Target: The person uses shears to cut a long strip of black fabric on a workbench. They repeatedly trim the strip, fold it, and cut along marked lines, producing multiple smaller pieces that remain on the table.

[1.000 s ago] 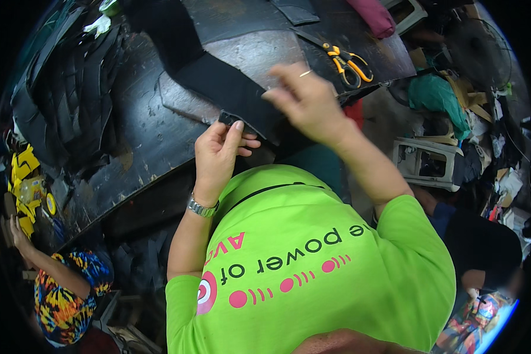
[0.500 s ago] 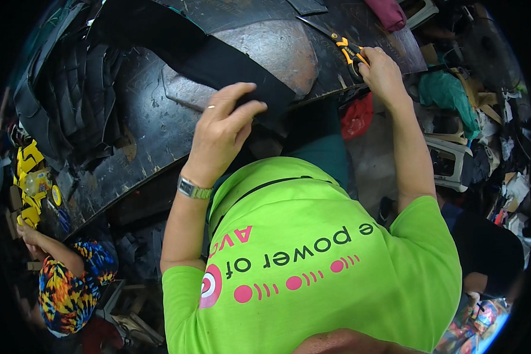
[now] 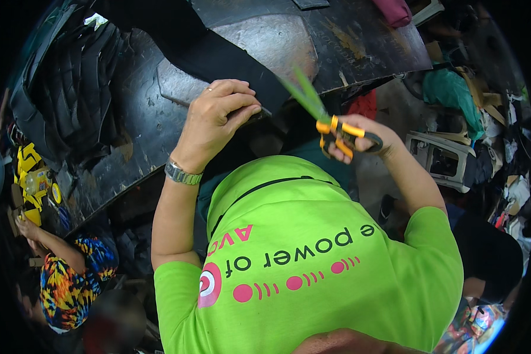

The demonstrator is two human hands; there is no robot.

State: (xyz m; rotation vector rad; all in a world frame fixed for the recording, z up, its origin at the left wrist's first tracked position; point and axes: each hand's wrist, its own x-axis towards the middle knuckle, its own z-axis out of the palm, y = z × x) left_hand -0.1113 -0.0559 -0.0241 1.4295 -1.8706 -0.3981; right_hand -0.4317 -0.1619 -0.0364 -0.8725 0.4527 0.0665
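My left hand (image 3: 213, 121), with a ring and a metal watch on the wrist, pinches the near end of a long black fabric strip (image 3: 233, 65). This strip runs across the table to the far left, over a flat grey slab (image 3: 262, 35). In my right hand (image 3: 379, 134) are scissors (image 3: 324, 121) with orange and black handles, my fingers through the loops. Their blades are parted, smeared by motion and greenish, and point up-left toward the strip's end. Whether the tips touch the fabric I cannot tell.
Several dark cut pieces (image 3: 79, 88) lie heaped on the table (image 3: 138, 159) at left. Yellow items (image 3: 28, 162) sit beyond its left edge, near a co-worker in a colourful shirt (image 3: 68, 289). A green plastic bag (image 3: 451, 94) and a grey frame (image 3: 442, 158) are at right.
My right hand has lifted the scissors from the table's right part and brought them toward the strip's end, blades parting. My left hand has closed on the strip's edge.
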